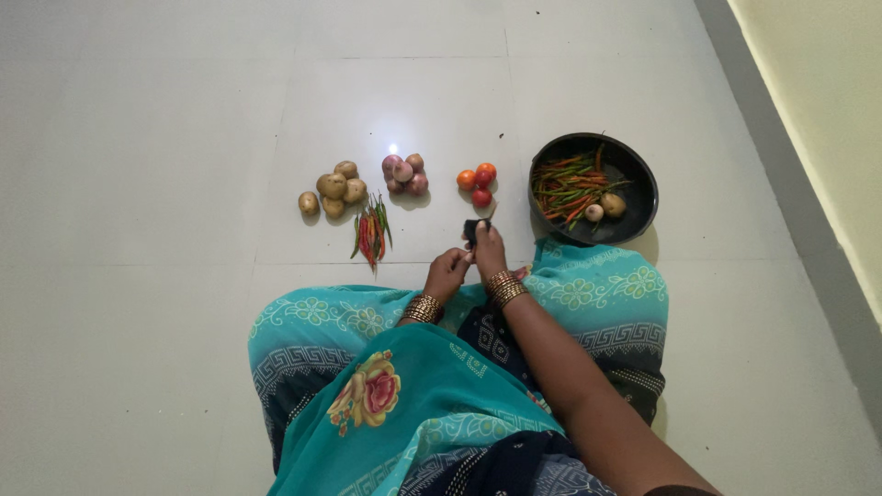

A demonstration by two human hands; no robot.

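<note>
1. Gripping a small dark object [472, 230], the right hand [490, 250] holds it just above the floor tiles [184, 138]; left hand [447, 272] is curled beside it, touching — whether it grips anything, cannot tell.
2. Object too small to identify; a thin tip shows at its top. If a blade, left fingers risk a nick.
3. Tomatoes [478, 181] lie near — a nudge could roll them.
4. Black pan [634, 174] of chillies sits by the knee; a shifted leg might tip it.

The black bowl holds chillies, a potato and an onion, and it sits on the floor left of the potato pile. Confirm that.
Not quite. The head view shows the black bowl on the right, beyond the tomatoes, far from the potato pile. It does hold chillies, a potato and an onion.
</note>
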